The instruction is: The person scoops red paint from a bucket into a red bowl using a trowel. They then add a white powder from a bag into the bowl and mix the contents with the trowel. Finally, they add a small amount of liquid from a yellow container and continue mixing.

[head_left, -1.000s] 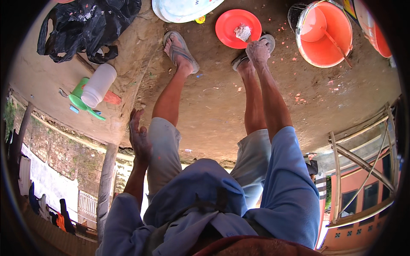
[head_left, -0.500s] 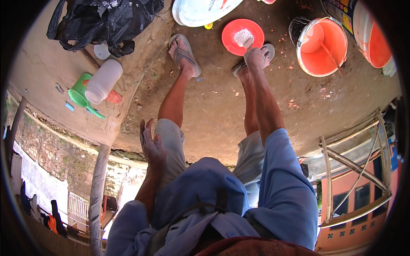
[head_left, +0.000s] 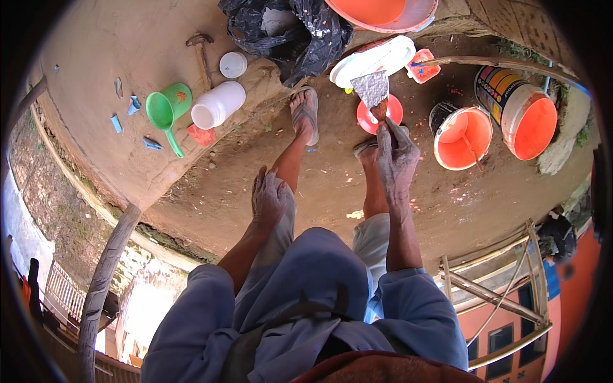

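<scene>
My right hand (head_left: 397, 156) grips the reddish handle of a putty knife (head_left: 371, 88), whose wide blade is coated with greyish-white material. The blade is raised in front of the rim of a white oval container (head_left: 401, 54). Just beneath the knife, a red bowl (head_left: 396, 112) rests on the ground by my right foot; the hand and knife partly hide its inside. Dusty and holding nothing, my left hand (head_left: 268, 199) lies over my left knee with its fingers stretched out.
Right of the bowl stand an orange-coated bucket (head_left: 456, 142) with a stick in it and a dark-labelled bucket (head_left: 507, 105). A black plastic bag (head_left: 294, 54) lies ahead. Leftward are a white jar (head_left: 219, 104), a green dipper (head_left: 163, 108) and a hammer (head_left: 200, 57).
My right hand has lifted the putty knife out of the red bowl, its blade now carrying material. My left hand has come to rest on the knee. The view has shifted.
</scene>
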The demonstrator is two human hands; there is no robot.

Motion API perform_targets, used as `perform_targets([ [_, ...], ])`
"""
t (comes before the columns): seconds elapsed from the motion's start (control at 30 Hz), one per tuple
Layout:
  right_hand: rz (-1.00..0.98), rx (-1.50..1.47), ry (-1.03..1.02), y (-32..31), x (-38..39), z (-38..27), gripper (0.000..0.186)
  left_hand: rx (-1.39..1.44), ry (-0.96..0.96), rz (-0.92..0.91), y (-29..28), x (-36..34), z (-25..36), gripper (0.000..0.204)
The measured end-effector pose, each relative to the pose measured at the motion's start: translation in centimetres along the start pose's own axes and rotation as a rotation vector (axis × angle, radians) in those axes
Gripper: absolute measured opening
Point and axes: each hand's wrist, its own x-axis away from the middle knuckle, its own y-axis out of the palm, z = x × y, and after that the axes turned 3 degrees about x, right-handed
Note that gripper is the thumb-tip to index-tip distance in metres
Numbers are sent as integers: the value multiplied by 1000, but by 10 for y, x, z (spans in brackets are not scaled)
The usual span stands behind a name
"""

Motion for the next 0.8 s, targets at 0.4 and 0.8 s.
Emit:
perform_targets([
  [0.4,-194,312,-207,197,-133,-99,19,-38,21,44,-3,-2,-20,36],
  [0.8,-210,450,-202,225,-155,-65,28,68,-77,57,-3,-4,-26,37],
])
